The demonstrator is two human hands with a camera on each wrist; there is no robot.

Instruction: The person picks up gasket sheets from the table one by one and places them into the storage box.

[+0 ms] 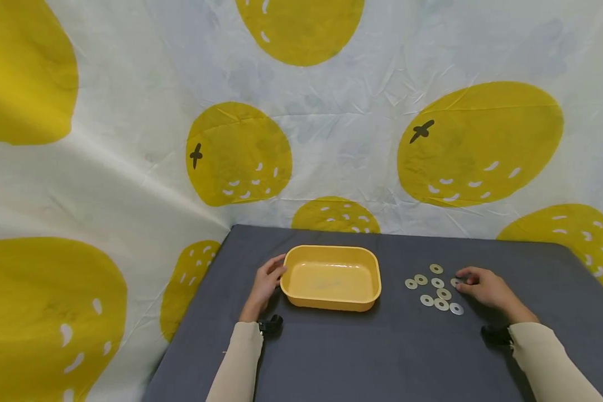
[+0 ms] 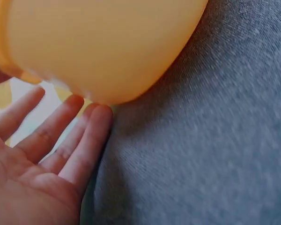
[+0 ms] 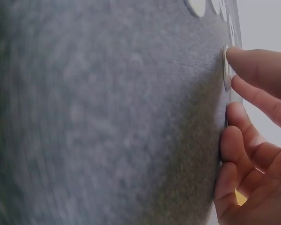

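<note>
A yellow rectangular tray (image 1: 331, 305) stands on the grey cloth, left of the washers. Beside its left end is my left hand (image 1: 267, 282), and in the left wrist view its fairly straight fingers (image 2: 91, 140) reach the tray's outer wall (image 2: 107, 51). My right hand (image 1: 489, 287) is low over the cloth at the right edge of a group of flat metal washers (image 1: 441, 304). Thumb and index finger pinch one washer (image 3: 226, 70) at its edges, close against the cloth. The other fingers of that hand curl down onto the cloth.
Several loose washers lie between the tray and my right hand, some overlapping. The grey cloth (image 1: 357, 357) covers the table. White fabric (image 1: 341, 145) with yellow fruit prints hangs behind and to the left. Each wrist wears a dark camera strap.
</note>
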